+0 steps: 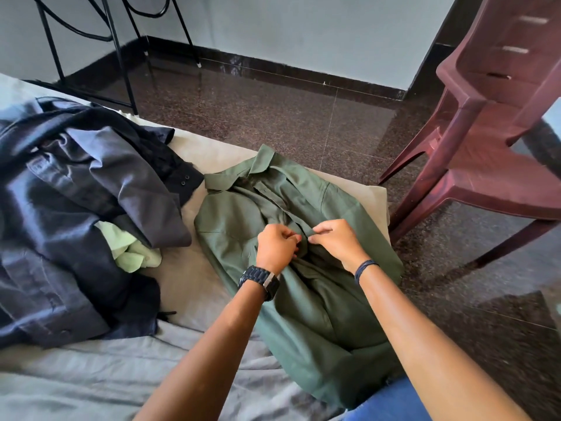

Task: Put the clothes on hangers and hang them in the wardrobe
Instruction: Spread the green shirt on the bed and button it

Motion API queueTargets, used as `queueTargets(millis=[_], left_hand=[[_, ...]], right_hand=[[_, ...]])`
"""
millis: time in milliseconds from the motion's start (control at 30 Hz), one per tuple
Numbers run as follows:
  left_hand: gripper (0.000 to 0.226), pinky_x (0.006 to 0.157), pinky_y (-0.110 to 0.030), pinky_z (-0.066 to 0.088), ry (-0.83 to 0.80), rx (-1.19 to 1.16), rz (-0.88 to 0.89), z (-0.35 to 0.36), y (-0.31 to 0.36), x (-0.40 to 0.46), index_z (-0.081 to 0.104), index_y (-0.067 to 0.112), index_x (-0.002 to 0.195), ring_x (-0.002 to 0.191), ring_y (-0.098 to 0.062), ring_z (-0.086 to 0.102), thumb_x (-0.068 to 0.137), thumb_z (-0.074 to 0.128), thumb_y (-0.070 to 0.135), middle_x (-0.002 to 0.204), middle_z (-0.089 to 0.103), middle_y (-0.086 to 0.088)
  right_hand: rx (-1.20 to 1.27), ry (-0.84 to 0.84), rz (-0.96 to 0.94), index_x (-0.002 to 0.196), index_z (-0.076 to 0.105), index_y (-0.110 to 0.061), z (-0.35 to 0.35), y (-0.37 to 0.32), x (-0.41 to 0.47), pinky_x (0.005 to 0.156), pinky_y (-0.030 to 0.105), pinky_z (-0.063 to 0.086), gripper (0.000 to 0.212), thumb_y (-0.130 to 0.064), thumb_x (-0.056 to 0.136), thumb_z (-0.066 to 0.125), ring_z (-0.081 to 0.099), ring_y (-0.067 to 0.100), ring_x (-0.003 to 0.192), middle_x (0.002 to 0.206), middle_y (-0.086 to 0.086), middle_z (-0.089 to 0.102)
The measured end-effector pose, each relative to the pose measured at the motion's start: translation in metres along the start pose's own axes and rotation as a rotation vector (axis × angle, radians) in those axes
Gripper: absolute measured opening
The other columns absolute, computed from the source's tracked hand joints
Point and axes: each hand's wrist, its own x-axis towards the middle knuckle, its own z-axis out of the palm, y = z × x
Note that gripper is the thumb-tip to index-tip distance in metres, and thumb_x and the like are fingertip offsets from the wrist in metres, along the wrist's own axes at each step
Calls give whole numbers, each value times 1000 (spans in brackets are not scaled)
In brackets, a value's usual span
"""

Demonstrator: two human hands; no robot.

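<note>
Green shirt (303, 268) flat on bed (121, 375), collar away. Left hand (277, 247) and right hand (335, 241) both pinching the placket mid-chest — likely working a button. No hanger visible; next probably fetching one. Dark clothes pile (76, 208) waiting beside.

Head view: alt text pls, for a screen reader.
Both hands, left hand and right hand, pinch the front placket of a green shirt lying on a bed. Dark clothes are piled left; a maroon plastic chair stands right.
</note>
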Motion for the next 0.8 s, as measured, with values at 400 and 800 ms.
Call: queueTargets(millis=[400, 800], left_hand=[[23, 62, -22, 56, -18, -617, -199, 28, -3, -18, 62, 6, 74, 69, -19, 62, 94, 53, 0, 76, 63, -12], [17, 60, -21, 57, 6, -685, -225, 30, -6, -21, 62, 2, 78, 64, -17, 63, 92, 55, 0, 79, 64, -16]], right_hand=[[113, 59, -214, 82, 64, -19, 1, 14, -20, 72, 24, 52, 19, -2, 77, 70, 63, 9, 69, 75, -6, 64], [21, 112, -389, 88, 63, -14, 7, 14, -30, 63, 16, 50, 9, -8, 83, 67, 62, 11, 67, 79, -3, 63]])
